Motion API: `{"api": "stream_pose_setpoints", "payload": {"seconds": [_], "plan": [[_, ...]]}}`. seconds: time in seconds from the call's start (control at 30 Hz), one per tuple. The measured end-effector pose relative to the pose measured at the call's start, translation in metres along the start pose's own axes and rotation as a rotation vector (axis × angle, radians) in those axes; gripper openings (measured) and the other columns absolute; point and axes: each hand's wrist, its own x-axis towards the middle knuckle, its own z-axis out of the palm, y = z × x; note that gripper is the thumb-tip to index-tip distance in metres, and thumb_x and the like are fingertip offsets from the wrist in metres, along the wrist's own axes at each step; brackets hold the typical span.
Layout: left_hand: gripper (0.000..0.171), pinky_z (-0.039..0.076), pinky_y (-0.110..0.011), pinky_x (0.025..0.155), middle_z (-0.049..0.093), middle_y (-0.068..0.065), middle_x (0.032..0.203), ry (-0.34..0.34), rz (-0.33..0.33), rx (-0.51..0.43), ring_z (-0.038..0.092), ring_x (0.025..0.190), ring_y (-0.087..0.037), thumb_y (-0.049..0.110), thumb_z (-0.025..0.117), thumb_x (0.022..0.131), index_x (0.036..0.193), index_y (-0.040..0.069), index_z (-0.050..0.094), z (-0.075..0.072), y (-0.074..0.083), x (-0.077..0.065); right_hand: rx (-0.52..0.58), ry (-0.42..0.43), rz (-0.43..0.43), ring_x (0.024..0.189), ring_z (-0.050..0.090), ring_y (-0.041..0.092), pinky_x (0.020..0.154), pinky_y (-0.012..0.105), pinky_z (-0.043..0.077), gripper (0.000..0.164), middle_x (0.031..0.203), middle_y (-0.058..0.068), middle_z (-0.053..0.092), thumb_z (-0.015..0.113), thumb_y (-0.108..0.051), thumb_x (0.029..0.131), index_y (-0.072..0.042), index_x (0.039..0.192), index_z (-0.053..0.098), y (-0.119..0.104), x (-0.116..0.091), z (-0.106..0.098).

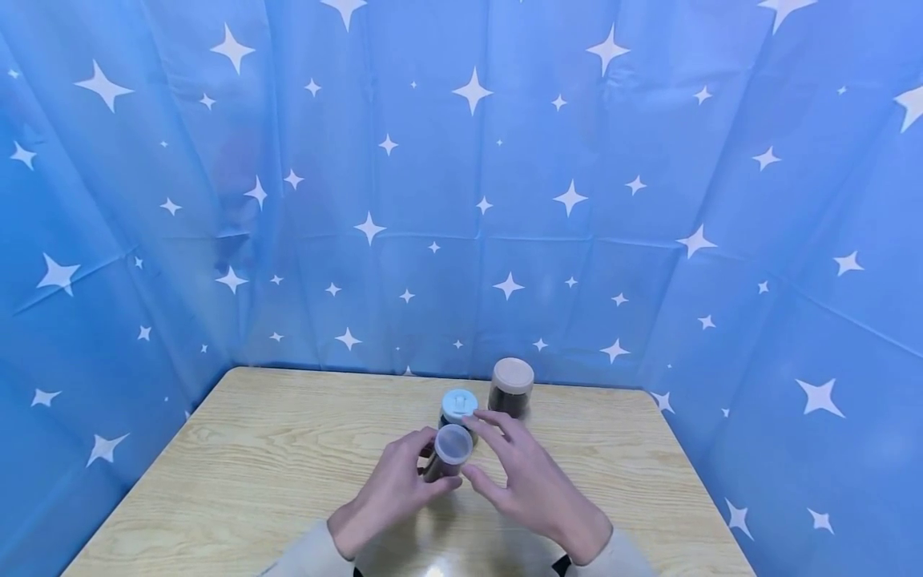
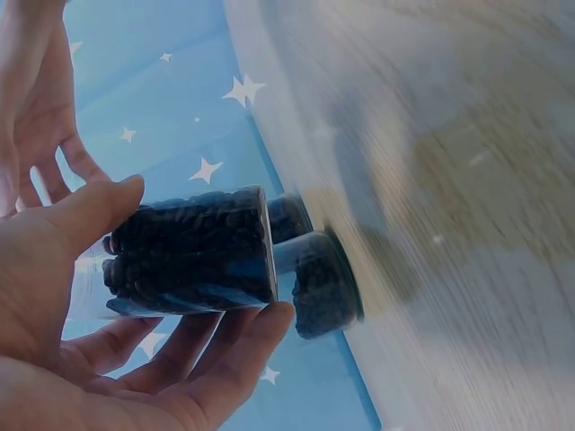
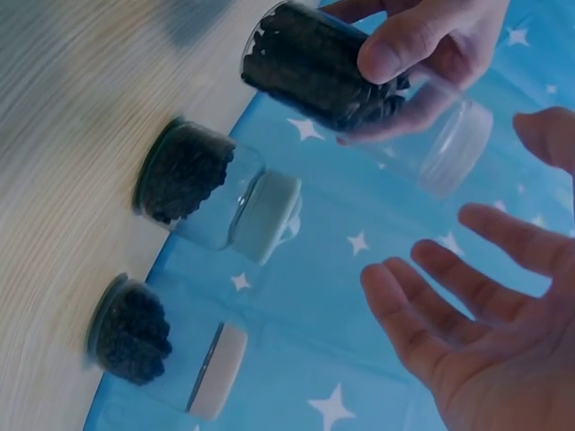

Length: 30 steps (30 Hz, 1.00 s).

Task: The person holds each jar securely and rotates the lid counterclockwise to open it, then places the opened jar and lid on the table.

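Observation:
A clear jar (image 2: 193, 256) of dark, bean-like pieces is in my left hand (image 1: 400, 473), thumb on one side and fingers round the other. Its translucent lid (image 1: 453, 445) faces up, and its base hangs above the tabletop. My right hand (image 1: 522, 477) is beside that lid, fingers spread and apart from it, as the right wrist view shows. Just behind the held jar stands a shorter jar with a light blue lid (image 1: 459, 403), dark pieces (image 3: 184, 171) inside. Farther back is a jar with a pale pinkish lid (image 1: 513, 377), also partly filled with dark pieces (image 3: 135, 332).
The wood-grain table (image 1: 288, 457) carries both standing jars, the pink-lidded one close to its back edge. A blue curtain (image 1: 433, 184) with white stars surrounds the table at the back and both sides.

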Motion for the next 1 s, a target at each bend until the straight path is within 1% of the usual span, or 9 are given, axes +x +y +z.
{"api": "stream_pose_setpoints", "payload": {"seconds": [0.07,0.13,0.27,0.37,0.47,0.57,0.7,0.83,1.0], "plan": [[0.048,0.070,-0.026,0.091,0.081,-0.005,0.124,-0.008,-0.005,-0.004,0.080,0.118,-0.025,0.025,0.101,0.093,0.132,0.014,0.077,0.002,0.001,0.000,0.001,0.003,-0.011,0.145,0.070,0.029,0.111,0.054,0.068,0.063,0.163,0.012,0.066,0.086,-0.034,0.108,-0.021,0.166,0.063,-0.003,0.001,0.001],[0.048,0.069,-0.023,0.091,0.081,-0.004,0.125,-0.016,-0.008,-0.006,0.080,0.118,-0.024,0.026,0.100,0.094,0.134,0.015,0.077,0.003,0.002,-0.001,0.002,0.006,-0.024,0.145,0.070,0.029,0.112,0.054,0.068,0.064,0.162,0.013,0.067,0.086,-0.034,0.108,-0.020,0.166,0.063,-0.005,0.003,0.002],[0.053,0.069,-0.024,0.091,0.082,-0.008,0.129,-0.018,0.000,-0.009,0.080,0.119,-0.027,0.027,0.100,0.094,0.139,0.013,0.076,0.004,0.005,-0.001,0.002,0.004,-0.040,0.145,0.071,0.029,0.113,0.054,0.067,0.065,0.162,0.013,0.067,0.086,-0.035,0.108,-0.020,0.167,0.062,-0.009,0.004,0.004],[0.053,0.070,-0.026,0.089,0.082,-0.010,0.131,-0.015,0.016,-0.009,0.081,0.119,-0.030,0.025,0.099,0.094,0.141,0.013,0.075,0.005,0.007,-0.002,0.013,-0.011,-0.033,0.146,0.070,0.030,0.112,0.054,0.068,0.065,0.163,0.014,0.067,0.084,-0.037,0.110,-0.022,0.168,0.060,-0.011,0.004,0.005],[0.050,0.070,-0.026,0.088,0.082,-0.009,0.129,-0.012,0.030,-0.005,0.081,0.117,-0.029,0.020,0.097,0.094,0.139,0.015,0.076,0.007,0.009,-0.002,0.021,-0.023,-0.022,0.147,0.070,0.029,0.112,0.053,0.068,0.066,0.163,0.013,0.067,0.084,-0.037,0.110,-0.025,0.170,0.059,-0.013,0.004,0.006],[0.048,0.069,-0.023,0.086,0.082,-0.007,0.127,-0.015,0.035,0.002,0.080,0.116,-0.025,0.017,0.097,0.094,0.137,0.017,0.076,0.008,0.011,-0.003,0.026,-0.021,-0.023,0.146,0.070,0.028,0.112,0.051,0.068,0.065,0.162,0.011,0.067,0.086,-0.034,0.109,-0.023,0.168,0.061,-0.014,0.005,0.007],[0.052,0.068,-0.022,0.087,0.082,-0.005,0.129,-0.025,0.035,0.007,0.080,0.118,-0.024,0.018,0.097,0.095,0.142,0.018,0.074,0.008,0.012,-0.003,0.016,0.003,-0.046,0.144,0.071,0.026,0.112,0.049,0.068,0.062,0.158,0.008,0.069,0.091,-0.029,0.104,-0.019,0.160,0.068,-0.015,0.007,0.008],[0.055,0.067,-0.021,0.088,0.081,-0.006,0.130,-0.024,0.039,0.008,0.080,0.119,-0.024,0.018,0.097,0.095,0.145,0.019,0.073,0.010,0.012,-0.003,0.001,0.038,-0.082,0.139,0.072,0.024,0.109,0.046,0.069,0.059,0.152,0.008,0.071,0.094,-0.027,0.100,-0.016,0.154,0.073,-0.016,0.008,0.010],[0.052,0.067,-0.022,0.086,0.082,-0.003,0.126,0.000,0.071,0.004,0.079,0.114,-0.019,0.018,0.097,0.094,0.142,0.019,0.075,0.012,0.013,-0.005,0.002,0.082,-0.134,0.129,0.073,0.021,0.101,0.040,0.070,0.059,0.142,0.007,0.073,0.097,-0.025,0.098,-0.014,0.151,0.074,-0.014,0.010,0.013]]}}
